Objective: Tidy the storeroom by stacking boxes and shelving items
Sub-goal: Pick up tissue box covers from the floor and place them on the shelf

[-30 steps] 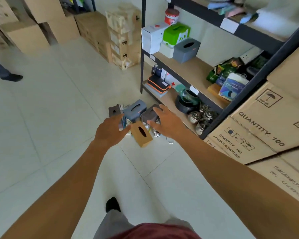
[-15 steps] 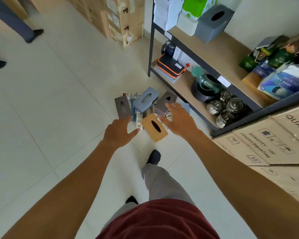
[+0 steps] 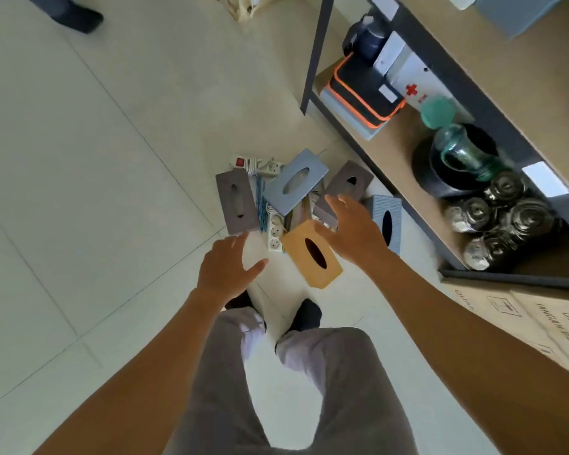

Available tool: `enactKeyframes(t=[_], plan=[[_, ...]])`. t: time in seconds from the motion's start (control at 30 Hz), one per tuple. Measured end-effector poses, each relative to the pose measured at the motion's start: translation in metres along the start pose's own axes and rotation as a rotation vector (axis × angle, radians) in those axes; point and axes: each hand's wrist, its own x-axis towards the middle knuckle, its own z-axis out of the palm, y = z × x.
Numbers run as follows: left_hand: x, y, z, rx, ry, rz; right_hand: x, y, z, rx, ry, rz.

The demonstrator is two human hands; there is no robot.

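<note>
- Head view, the pile: 5 tissue boxes lie in a loose heap on the floor [image 3: 79, 159], just left of the shelf [image 3: 395, 152]. They are a tan box [image 3: 312, 254] nearest the feet, a blue box [image 3: 294, 182] tilted on top of the heap, a flat grey box [image 3: 236, 201] at the left, a brown box [image 3: 349, 183] at the far right, and a ribbed pale box [image 3: 386, 221] nearest the shelf.
- White power strips [image 3: 275, 231] and their cords are tangled between and under the boxes.
- Head view, the hands: the left hand [image 3: 227, 267] hovers with spread fingers over bare floor, just near of the grey box, and holds nothing.
- The right hand [image 3: 352, 234] is also released, fingers spread, above the gap between the tan and brown boxes. I cannot tell if it touches either.
- Head view, the shelf: the bottom board already carries a black bag [image 3: 362, 90], a first-aid box [image 3: 414, 83], a green jar [image 3: 457, 149] and a cluster of metal jars [image 3: 500, 218].
- Cartons [image 3: 539, 316] sit at the near right, beside the shelf frame.
- Judgement: some shelving looks done, but the floor heap is untouched. All 5 boxes and the strips are left to lift and place, so this part is only at the reach.
</note>
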Motion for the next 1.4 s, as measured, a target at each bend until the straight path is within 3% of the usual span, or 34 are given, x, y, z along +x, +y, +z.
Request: enactKeyframes(t=[0.2, 0.43, 0.63, 0.77, 0.9, 1.1, 1.4], plan=[[0.130, -0.047, 0.074, -0.068, 0.030, -0.002, 0.126, 0.021, 0.077, 0.013, 0.014, 0.052], [0.250, -0.114, 0.191, 0.055, -0.001, -0.042, 0.245, 0.076, 0.188, -0.028, -0.007, 0.013], [0.300, -0.149, 0.253, 0.201, 0.050, 0.008, 0.299, 0.091, 0.239, -0.129, 0.041, -0.087], [0.308, -0.158, 0.283, 0.309, 0.175, 0.077, 0.311, 0.089, 0.256, -0.221, 0.058, -0.125], [0.316, -0.163, 0.290, 0.322, 0.337, 0.177, 0.317, 0.090, 0.265, -0.270, 0.085, -0.122], [0.319, -0.173, 0.276, 0.311, 0.433, 0.263, 0.317, 0.091, 0.273, -0.313, 0.090, -0.113], [0.312, -0.178, 0.180, 0.402, 0.566, 0.396, 0.310, 0.079, 0.252, -0.240, 0.076, -0.102]])
